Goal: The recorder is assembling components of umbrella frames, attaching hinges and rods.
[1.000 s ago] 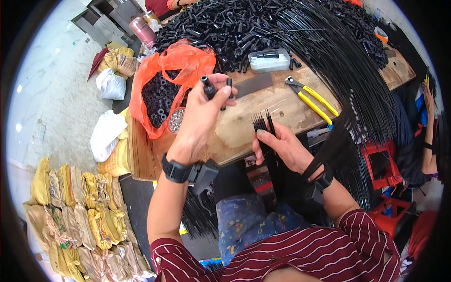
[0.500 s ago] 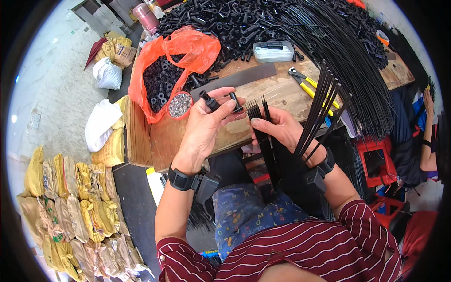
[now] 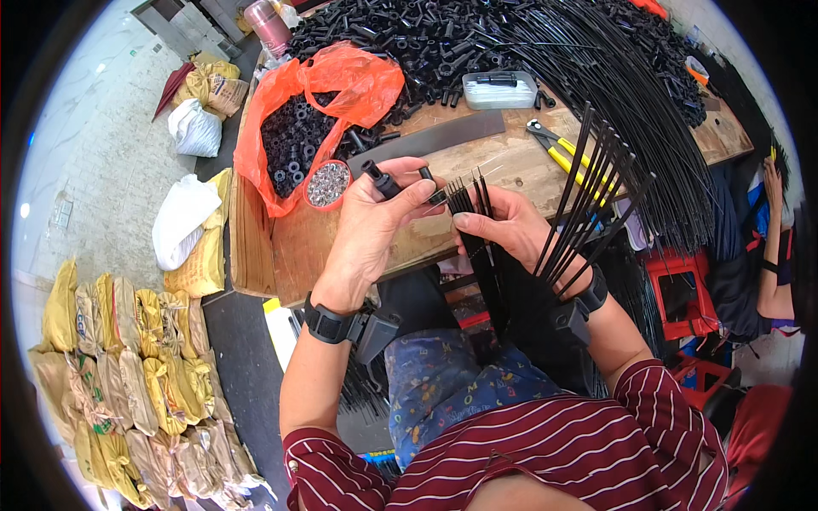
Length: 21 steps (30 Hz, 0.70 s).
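My left hand [image 3: 368, 228] is closed around black plastic tubular fittings [image 3: 380, 180]; one sticks up past the thumb side. Between its thumb and fingertips, another small black fitting [image 3: 437, 198] points toward the rods. My right hand [image 3: 509, 223] grips a bundle of thin black rods [image 3: 484, 271], with the thumb pressed across them. Their thin, pin-like tips rise just beside my left fingertips. Whether the pinched fitting touches a rod cannot be made out. More rods fan out above my right wrist.
On the wooden table [image 3: 294, 255] lie an orange bag [image 3: 362, 70] of black rings, a red-rimmed tub [image 3: 327, 185] of small shiny pieces, a metal strip [image 3: 456, 134], a clear box [image 3: 500, 95] and yellow-handled pliers [image 3: 569, 166]. Black fittings and long rods pile behind. Another person's arm [image 3: 772, 230] shows right.
The fitting in my left fingertips is slightly closer to the rod tips. The rods above my right wrist have fanned a little wider. Both hands keep their holds.
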Each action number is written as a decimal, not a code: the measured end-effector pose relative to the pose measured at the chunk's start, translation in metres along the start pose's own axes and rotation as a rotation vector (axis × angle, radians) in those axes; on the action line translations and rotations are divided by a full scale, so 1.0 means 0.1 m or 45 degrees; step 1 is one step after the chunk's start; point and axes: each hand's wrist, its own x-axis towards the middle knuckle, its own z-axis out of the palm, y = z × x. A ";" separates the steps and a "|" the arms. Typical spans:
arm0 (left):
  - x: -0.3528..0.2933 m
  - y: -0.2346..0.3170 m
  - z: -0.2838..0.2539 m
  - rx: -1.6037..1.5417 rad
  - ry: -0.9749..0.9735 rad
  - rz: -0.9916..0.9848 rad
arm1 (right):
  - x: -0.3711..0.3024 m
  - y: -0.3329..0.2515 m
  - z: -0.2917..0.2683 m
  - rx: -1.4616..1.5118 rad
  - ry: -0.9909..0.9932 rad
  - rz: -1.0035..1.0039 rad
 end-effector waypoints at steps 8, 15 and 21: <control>-0.02 0.01 0.00 0.113 0.037 0.037 | -0.01 0.00 -0.01 -0.053 0.019 0.028; -0.02 0.01 0.02 0.137 0.061 0.023 | -0.02 -0.01 0.00 -0.050 0.005 0.035; 0.00 -0.02 0.00 0.157 0.073 0.033 | -0.02 0.00 -0.01 -0.042 -0.017 0.022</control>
